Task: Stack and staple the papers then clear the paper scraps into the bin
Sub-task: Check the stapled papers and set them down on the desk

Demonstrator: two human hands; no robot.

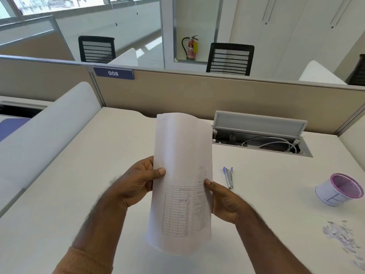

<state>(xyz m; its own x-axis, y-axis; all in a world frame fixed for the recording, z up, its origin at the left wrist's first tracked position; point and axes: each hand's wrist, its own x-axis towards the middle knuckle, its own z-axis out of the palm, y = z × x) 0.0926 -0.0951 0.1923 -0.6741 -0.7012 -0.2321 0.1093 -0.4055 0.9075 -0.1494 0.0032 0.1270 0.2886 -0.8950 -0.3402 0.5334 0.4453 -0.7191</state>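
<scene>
Bare forearms end in an orange-brown knit sleeve (87, 262), pushed up on the left arm.

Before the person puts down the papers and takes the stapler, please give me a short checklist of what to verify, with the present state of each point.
1. Both hands hold the stack: ok. The left hand and the right hand grip the papers by the two side edges.
2. Sheet edges aligned: cannot tell. The top edge shows a slight offset, and the stack is curved.
3. Stapler within reach: ok. The stapler lies on the desk, to the right of the papers, nothing on it.
4. Stapler loaded: cannot tell.
5. Bin ready: ok. The bin stands upright at the right.
6. Scraps cleared: not ok. The paper scraps lie on the desk.
</scene>
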